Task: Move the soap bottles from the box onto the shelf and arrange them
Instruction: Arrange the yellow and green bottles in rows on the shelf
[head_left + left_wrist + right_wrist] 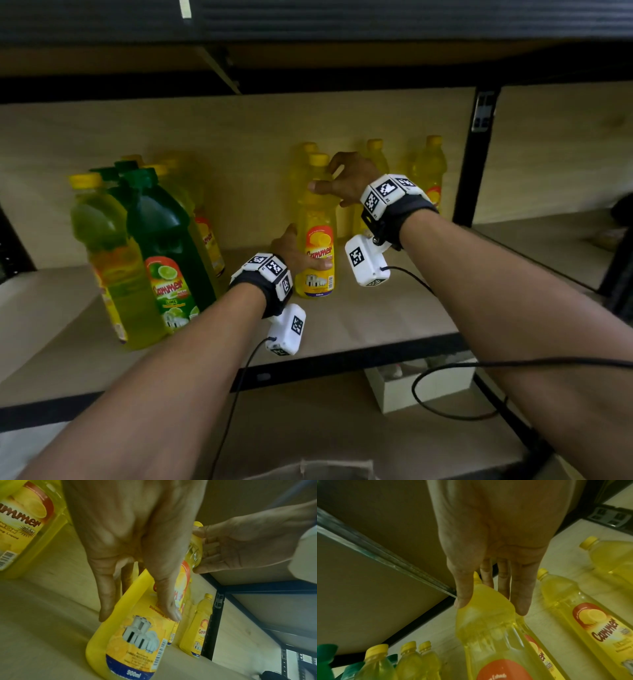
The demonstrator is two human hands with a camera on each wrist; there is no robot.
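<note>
The left hand (294, 251) is gripping the lower body of a yellow soap bottle (317, 240), thumb across its label, while the right hand (346, 183) is clasping its shoulder below the cap. The bottle is standing upright on the shelf (359, 318), between other yellow bottles (428, 171) and green bottles (164, 240).

Pale wooden shelf (359, 318): yellow bottles (430, 171) upright, green bottles (164, 246) at left.

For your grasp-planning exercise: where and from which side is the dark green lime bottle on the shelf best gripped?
Probably round the green bottle's broad body below the shoulder, coming from the shelf's open front. It stands upright with yellow bottles crowding its left and rear; the tapering neck gives less hold.
</note>
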